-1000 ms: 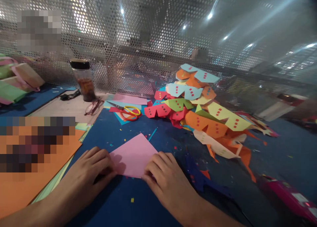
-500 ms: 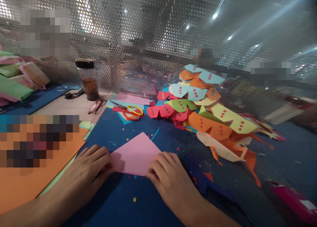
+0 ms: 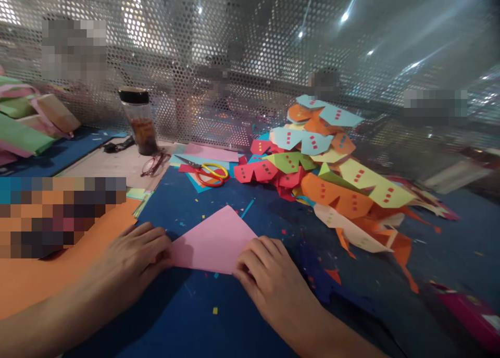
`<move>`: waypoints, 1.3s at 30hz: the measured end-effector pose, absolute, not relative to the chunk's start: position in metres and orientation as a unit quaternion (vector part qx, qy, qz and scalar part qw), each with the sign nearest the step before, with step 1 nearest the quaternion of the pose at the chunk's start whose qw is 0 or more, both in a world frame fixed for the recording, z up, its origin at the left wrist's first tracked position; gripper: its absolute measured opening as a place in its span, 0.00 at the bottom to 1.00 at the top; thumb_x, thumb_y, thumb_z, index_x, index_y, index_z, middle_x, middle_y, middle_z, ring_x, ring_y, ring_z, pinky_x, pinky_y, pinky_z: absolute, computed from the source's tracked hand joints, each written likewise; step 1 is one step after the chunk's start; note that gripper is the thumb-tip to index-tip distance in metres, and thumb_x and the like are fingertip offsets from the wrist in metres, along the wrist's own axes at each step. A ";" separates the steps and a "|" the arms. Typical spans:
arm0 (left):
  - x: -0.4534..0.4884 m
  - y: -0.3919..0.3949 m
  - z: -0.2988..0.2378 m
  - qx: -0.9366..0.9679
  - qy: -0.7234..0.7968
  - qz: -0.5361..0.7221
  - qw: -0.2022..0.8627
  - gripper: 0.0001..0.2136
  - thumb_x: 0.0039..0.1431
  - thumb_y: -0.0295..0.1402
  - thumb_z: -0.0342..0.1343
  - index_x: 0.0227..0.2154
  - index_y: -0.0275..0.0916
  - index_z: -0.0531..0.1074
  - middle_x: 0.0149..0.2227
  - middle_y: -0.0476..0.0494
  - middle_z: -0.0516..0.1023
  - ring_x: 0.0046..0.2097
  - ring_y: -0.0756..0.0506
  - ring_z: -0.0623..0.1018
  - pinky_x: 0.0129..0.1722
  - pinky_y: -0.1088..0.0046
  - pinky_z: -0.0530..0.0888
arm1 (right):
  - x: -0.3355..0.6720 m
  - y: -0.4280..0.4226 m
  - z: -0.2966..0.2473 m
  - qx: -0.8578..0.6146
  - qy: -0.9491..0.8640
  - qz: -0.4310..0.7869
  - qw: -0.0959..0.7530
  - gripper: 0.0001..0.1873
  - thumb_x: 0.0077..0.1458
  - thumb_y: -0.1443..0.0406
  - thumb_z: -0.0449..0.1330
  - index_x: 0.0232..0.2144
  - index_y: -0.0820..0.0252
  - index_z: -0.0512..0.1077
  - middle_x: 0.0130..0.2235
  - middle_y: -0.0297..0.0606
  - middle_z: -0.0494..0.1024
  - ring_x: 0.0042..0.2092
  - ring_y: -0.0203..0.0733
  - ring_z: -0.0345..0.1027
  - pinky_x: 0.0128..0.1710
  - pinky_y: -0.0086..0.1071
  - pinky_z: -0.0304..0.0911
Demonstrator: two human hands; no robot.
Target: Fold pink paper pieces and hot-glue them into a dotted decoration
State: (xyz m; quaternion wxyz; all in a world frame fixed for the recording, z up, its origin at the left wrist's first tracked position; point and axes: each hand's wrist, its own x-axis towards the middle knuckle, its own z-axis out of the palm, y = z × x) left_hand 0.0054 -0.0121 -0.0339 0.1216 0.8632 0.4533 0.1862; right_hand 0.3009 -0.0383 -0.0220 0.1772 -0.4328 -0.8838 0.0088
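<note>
A sheet of pink paper (image 3: 216, 241), folded into a triangle with its tip pointing away from me, lies on the blue table. My left hand (image 3: 142, 251) pinches its left corner with curled fingers. At the right corner, my right hand (image 3: 263, 267) grips the paper between thumb and fingers. Past the paper lie scissors (image 3: 211, 174) with one yellow and one red handle loop, resting on coloured paper pieces. Large orange paper sheets (image 3: 113, 217) are beside my left forearm.
A pile of cut and folded coloured paper shapes (image 3: 336, 199) stands at the right. A dark-lidded bottle (image 3: 144, 131) and glasses (image 3: 153, 162) are at the back left. A magenta case (image 3: 464, 313) lies far right. Perforated metal panels (image 3: 175, 76) bound the table's back.
The view has shifted slightly. Both hands keep hold of the pink paper's corners, with the left hand a little farther out to the left.
</note>
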 end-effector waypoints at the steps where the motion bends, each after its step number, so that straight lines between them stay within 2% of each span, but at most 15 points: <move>1: 0.003 -0.010 -0.033 0.863 0.453 0.182 0.126 0.09 0.66 0.36 0.54 0.29 0.43 0.73 0.31 0.48 0.76 0.35 0.42 0.73 0.36 0.66 0.65 | 0.301 -0.038 -0.022 -0.433 -0.884 0.012 0.176 0.07 0.65 0.69 0.59 0.32 0.57 0.70 0.36 0.34 0.74 0.39 0.44 0.63 0.41 0.39 0.54; 4: -0.003 -0.006 -0.029 0.865 0.447 0.177 0.143 0.07 0.63 0.36 0.57 0.29 0.45 0.74 0.29 0.50 0.76 0.34 0.43 0.74 0.37 0.66 0.66 | 0.301 -0.038 -0.021 -0.434 -0.883 0.016 0.175 0.07 0.65 0.69 0.58 0.32 0.57 0.70 0.36 0.35 0.74 0.39 0.45 0.63 0.42 0.39 0.55; 20: -0.010 -0.002 -0.021 0.852 0.476 0.151 0.159 0.06 0.60 0.35 0.58 0.27 0.46 0.74 0.29 0.50 0.77 0.34 0.42 0.76 0.36 0.66 0.68 | 0.303 -0.037 -0.022 -0.432 -0.886 0.026 0.169 0.06 0.65 0.70 0.57 0.33 0.58 0.69 0.36 0.36 0.73 0.40 0.46 0.63 0.41 0.40 0.57; 26: -0.013 0.001 -0.021 0.829 0.505 0.134 0.199 0.02 0.58 0.34 0.59 0.31 0.47 0.76 0.31 0.49 0.78 0.34 0.42 0.77 0.35 0.67 0.69 | 0.303 -0.038 -0.021 -0.436 -0.883 0.024 0.171 0.06 0.64 0.70 0.58 0.33 0.57 0.69 0.36 0.35 0.74 0.40 0.45 0.64 0.41 0.39 0.58; 39: -0.014 0.009 -0.017 0.834 0.482 0.135 0.232 0.04 0.55 0.32 0.58 0.27 0.45 0.76 0.28 0.50 0.78 0.33 0.45 0.77 0.33 0.70 0.69 | 0.305 -0.037 -0.023 -0.429 -0.885 0.034 0.178 0.06 0.64 0.70 0.59 0.33 0.58 0.68 0.37 0.36 0.73 0.40 0.47 0.64 0.40 0.41 0.60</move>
